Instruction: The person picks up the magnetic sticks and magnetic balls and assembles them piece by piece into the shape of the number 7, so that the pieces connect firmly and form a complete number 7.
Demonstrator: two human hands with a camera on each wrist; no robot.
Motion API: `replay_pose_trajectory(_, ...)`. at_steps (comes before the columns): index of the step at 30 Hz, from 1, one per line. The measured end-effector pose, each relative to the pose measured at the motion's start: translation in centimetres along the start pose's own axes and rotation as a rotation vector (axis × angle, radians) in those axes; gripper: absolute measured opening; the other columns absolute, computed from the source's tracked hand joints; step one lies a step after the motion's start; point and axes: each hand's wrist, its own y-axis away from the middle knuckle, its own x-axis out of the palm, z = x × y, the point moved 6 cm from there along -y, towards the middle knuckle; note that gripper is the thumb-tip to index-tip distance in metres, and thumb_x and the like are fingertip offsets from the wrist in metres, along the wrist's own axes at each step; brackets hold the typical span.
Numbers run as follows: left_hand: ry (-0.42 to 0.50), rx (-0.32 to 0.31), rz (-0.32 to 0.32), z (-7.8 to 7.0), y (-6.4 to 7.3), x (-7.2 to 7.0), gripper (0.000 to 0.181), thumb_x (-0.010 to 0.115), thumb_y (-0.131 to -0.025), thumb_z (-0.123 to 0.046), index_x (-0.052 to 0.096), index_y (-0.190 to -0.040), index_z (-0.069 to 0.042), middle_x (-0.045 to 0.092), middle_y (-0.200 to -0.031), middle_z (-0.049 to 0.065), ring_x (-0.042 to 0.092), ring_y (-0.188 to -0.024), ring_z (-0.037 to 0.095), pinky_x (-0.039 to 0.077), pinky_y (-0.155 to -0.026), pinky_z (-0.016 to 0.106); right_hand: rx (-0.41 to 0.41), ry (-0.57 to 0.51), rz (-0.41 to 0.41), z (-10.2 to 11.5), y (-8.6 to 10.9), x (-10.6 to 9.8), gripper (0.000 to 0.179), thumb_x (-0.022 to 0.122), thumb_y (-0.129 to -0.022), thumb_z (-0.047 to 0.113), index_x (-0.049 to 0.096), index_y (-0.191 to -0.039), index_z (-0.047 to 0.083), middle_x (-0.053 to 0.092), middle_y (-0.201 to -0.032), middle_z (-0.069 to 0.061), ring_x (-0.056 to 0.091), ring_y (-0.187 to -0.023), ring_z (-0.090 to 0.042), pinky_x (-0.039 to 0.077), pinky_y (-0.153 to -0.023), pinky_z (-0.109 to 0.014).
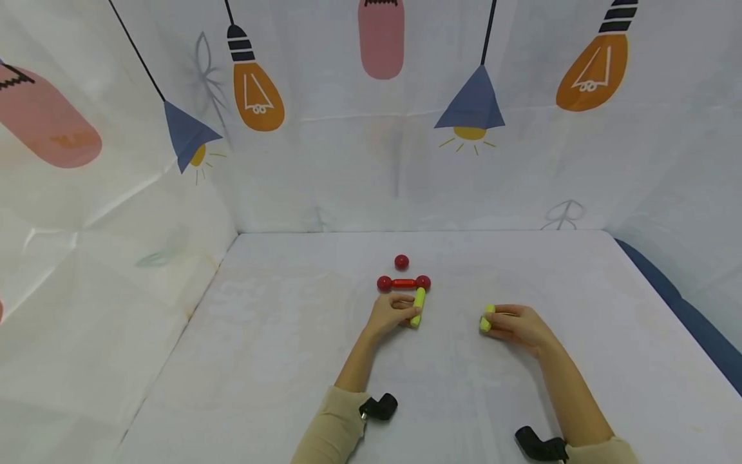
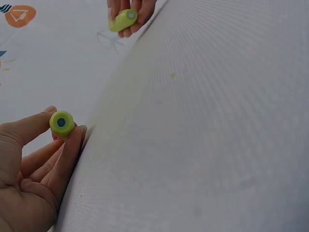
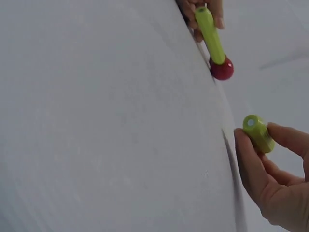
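Note:
My left hand [image 1: 390, 314] pinches a yellow-green rod [image 1: 418, 307] between thumb and fingers. The rod's far end meets the right-hand red ball [image 1: 423, 282]. A short red rod [image 1: 404, 283] links that ball to another red ball [image 1: 384, 283] on the left. Farther right, my right hand [image 1: 520, 327] pinches a second yellow-green rod [image 1: 487, 318] by its sides. In the right wrist view this second rod [image 3: 258, 134] shows a pale round spot in its end. A dark round spot marks the end of the left hand's rod [image 2: 62, 123] in the left wrist view.
A loose red ball [image 1: 402, 261] lies on the white table [image 1: 278, 309] just beyond the joined pieces. Behind the table hangs a white sheet [image 1: 359, 174] printed with lamps and bulbs. Something dark blue [image 1: 684, 303] shows past the table's right edge.

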Motion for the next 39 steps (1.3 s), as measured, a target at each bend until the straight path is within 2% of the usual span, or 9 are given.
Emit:
replay_pose_trajectory(5,0.002,-0.019,-0.002,0.0,0.1,0.0,0.033,0.072,-0.082,-0.012,0.064,-0.109,0.006,0.070,-0.094,0.018,0.067,-0.073,0.016,0.055,-0.064,0.028,0.017,-0.041,0.019,-0.3,-0.3,2.0,0.065,0.061,-0.091,0.012,0.026,-0.132,-0.024,0.059,-0.105,-0.009,0.065,-0.088,-0.010,0.052,-0.081,-0.027)
replay_pose_trajectory(11,0.001,-0.005,-0.002,-0.2,0.2,0.0,0.034,0.072,-0.082,-0.012,0.064,-0.109,0.007,0.070,-0.095,0.020,0.067,-0.074,0.018,0.056,-0.063,0.030,0.025,-0.084,0.050,-0.3,-0.8,4.7,0.058,0.062,-0.089,0.009,0.033,-0.128,-0.023,0.063,-0.097,-0.007,0.066,-0.085,-0.012,0.053,-0.080,-0.030)
replay_pose_trajectory(19,0.005,-0.015,-0.011,0.2,0.0,0.0,0.033,0.073,-0.082,-0.012,0.064,-0.108,0.006,0.070,-0.095,0.019,0.067,-0.073,0.016,0.055,-0.062,0.029,0.044,-0.089,0.092,-0.6,-1.2,7.6,0.057,0.062,-0.089,0.010,0.035,-0.128,-0.022,0.063,-0.095,-0.007,0.066,-0.083,-0.013,0.054,-0.078,-0.032)
replay_pose_trajectory(24,0.018,-0.001,-0.006,0.3,-0.2,0.1,0.032,0.073,-0.081,-0.009,0.064,-0.108,0.008,0.070,-0.094,0.020,0.068,-0.071,0.017,0.056,-0.062,0.030,0.009,-0.120,0.140,-0.6,-1.3,9.2,0.053,0.060,-0.090,0.007,0.037,-0.125,-0.024,0.065,-0.092,-0.006,0.066,-0.082,-0.013,0.054,-0.077,-0.031)
replay_pose_trajectory(31,0.032,0.057,0.030,-0.3,0.3,0.0,0.036,0.075,-0.081,-0.018,0.065,-0.105,0.007,0.072,-0.088,0.013,0.068,-0.069,0.016,0.056,-0.062,0.030,0.004,-0.120,0.174,-0.7,-1.5,11.3,0.052,0.062,-0.088,0.006,0.038,-0.124,-0.024,0.064,-0.089,-0.006,0.065,-0.078,-0.012,0.055,-0.075,-0.032)
replay_pose_trajectory(36,0.040,0.018,0.015,-0.1,0.1,0.1,0.034,0.072,-0.082,-0.011,0.063,-0.108,0.009,0.070,-0.092,0.020,0.068,-0.070,0.017,0.056,-0.063,0.031,0.010,-0.096,0.187,-0.8,-1.6,12.5,0.052,0.064,-0.088,0.009,0.041,-0.123,-0.023,0.064,-0.088,-0.006,0.066,-0.077,-0.013,0.055,-0.075,-0.033)
replay_pose_trajectory(39,0.042,0.016,0.013,-1.1,0.7,0.1,0.032,0.070,-0.083,-0.005,0.061,-0.108,0.013,0.069,-0.093,0.024,0.067,-0.068,0.015,0.056,-0.062,0.031,0.001,-0.102,0.197,-0.8,-1.6,13.0,0.051,0.063,-0.088,0.008,0.042,-0.122,-0.024,0.064,-0.088,-0.006,0.066,-0.077,-0.013,0.055,-0.075,-0.034)
